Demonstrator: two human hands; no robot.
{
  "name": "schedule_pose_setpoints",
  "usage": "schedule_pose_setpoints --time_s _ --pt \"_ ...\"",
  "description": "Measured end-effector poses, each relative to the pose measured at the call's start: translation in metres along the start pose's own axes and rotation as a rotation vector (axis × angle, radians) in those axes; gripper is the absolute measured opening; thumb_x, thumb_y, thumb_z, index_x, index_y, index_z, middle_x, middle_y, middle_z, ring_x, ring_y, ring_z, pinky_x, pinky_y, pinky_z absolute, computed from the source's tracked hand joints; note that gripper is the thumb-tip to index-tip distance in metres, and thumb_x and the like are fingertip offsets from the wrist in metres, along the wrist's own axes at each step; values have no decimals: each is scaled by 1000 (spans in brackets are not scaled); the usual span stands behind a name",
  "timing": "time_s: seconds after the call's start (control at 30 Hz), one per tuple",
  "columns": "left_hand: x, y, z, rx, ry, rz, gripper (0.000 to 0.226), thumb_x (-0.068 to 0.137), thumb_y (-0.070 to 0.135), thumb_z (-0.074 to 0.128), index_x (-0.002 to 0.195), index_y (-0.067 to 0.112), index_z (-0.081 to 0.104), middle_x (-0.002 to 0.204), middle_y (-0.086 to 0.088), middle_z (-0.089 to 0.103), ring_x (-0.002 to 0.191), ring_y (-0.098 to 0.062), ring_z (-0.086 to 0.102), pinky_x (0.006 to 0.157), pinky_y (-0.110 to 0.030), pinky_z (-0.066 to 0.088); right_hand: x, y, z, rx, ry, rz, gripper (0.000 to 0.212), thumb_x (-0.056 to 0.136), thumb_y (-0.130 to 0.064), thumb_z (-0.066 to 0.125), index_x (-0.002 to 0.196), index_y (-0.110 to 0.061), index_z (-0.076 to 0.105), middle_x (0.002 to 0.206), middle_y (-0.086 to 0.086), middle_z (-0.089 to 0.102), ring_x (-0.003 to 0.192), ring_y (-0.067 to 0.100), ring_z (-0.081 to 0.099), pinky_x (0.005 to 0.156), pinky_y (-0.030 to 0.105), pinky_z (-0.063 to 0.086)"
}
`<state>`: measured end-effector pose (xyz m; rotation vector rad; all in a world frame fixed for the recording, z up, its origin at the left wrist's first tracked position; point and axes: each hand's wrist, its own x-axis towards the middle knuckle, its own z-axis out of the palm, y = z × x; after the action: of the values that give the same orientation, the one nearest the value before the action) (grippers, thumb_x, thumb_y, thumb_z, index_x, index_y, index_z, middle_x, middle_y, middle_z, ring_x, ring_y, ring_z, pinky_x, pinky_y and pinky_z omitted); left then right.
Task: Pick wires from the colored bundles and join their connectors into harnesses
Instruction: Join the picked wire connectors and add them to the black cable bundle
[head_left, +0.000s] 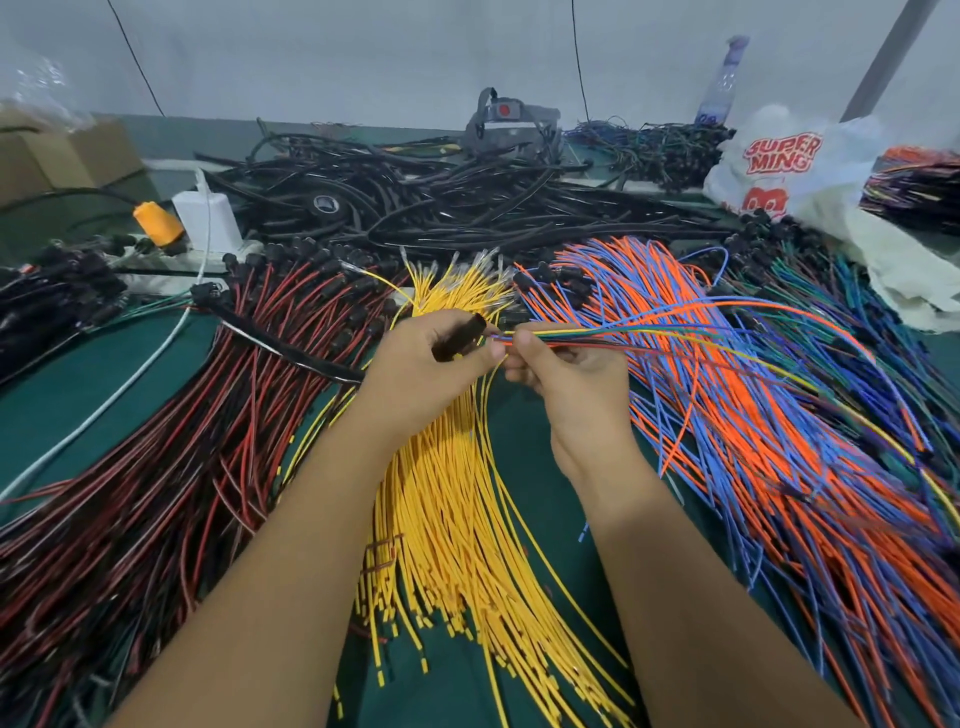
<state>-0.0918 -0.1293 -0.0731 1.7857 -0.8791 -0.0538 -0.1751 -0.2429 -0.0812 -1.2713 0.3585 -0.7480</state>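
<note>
Above the yellow bundle (447, 499), at the middle of the green tabletop (104, 395), both hands meet. The left hand (421, 374) has its fingers curled round a black connector (460, 338), its open end turned toward the other hand. The right hand (566, 374) pinches a gathered fan of wires (597, 335) (orange, blue, green, yellow and red among them) just behind their tips, which sit right at the connector's mouth; whether any tip is already seated I cannot tell.

To do this step well, I judge the right fingers should keep their pinch close to the tips, so the thin wires do not buckle, and feed them straight along the connector's axis rather than at a slant. The left hand should hold the connector steady and not twist it. The loose lengths trail off to the right over the orange-and-blue bundle (727, 415), so a snag there could drag the tips sideways. The red-and-black bundle (171, 467) lies to the left, apart from the work.
</note>
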Motion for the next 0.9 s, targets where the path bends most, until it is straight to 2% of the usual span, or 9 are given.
schedule_pose_setpoints --time_s 0.1,0.2,0.3,0.4,0.6,0.73,0.8,0.83,0.9 --pt "-2 -3 1 108 -63 52 17 92 28 62 106 19 64 90 5 64 83 -7 56 74 -19 42 2 -2 -3 121 17 -9 16 90 2 62 78 -8 67 59 -1 64 56 11 61 57 21 50" --pt "0 -6 1 182 -106 92 15 96 24 55 103 17 65 85 5 63 79 -12 54 68 -23 39 2 -2 -2 146 -4 1 15 90 1 62 78 -7 67 60 1 65 57 11 61 58 21 51" --pt "2 -9 1 184 -126 79 15 96 26 53 96 18 67 81 2 65 76 -15 56 69 -28 41 2 -2 -1 132 11 10 14 90 -1 63 78 -7 67 60 1 66 57 11 63 59 21 53" --pt "1 -11 1 189 -129 107 17 96 28 53 89 20 66 75 2 64 70 -11 54 65 -26 40 3 -1 -1 62 39 -16 15 90 -2 64 77 -9 68 58 -1 67 56 9 64 60 19 53" --pt "2 -14 0 248 -65 113 13 95 31 55 95 36 66 71 19 63 63 0 53 56 -18 37 1 1 2 -131 26 -140 22 87 1 65 76 -18 68 60 -5 68 57 8 65 58 19 52" --pt "1 -12 0 324 -7 142 21 93 28 59 112 32 68 88 19 67 77 3 56 68 -29 46 1 1 1 -224 -20 -135 27 88 -2 65 73 -24 68 60 -5 67 57 8 65 60 20 54" --pt "2 -11 -2 400 -6 198 27 92 25 61 119 27 66 98 8 69 92 -10 58 81 -38 48 2 1 0 -241 -46 -111 23 89 -3 64 76 -22 68 60 -4 68 57 9 65 59 19 53" --pt "3 -10 -4 451 -19 219 29 91 24 62 121 26 66 96 4 69 94 -17 57 84 -43 46 2 1 -1 -254 -57 -97 21 89 -5 64 77 -21 68 60 -3 68 57 9 66 58 19 51" --pt "4 -10 -6 518 -41 252 31 90 23 63 122 26 65 91 2 67 91 -22 54 83 -47 44 2 2 -2 -273 -69 -70 20 90 -6 64 77 -21 69 60 -3 68 57 9 65 57 18 50"
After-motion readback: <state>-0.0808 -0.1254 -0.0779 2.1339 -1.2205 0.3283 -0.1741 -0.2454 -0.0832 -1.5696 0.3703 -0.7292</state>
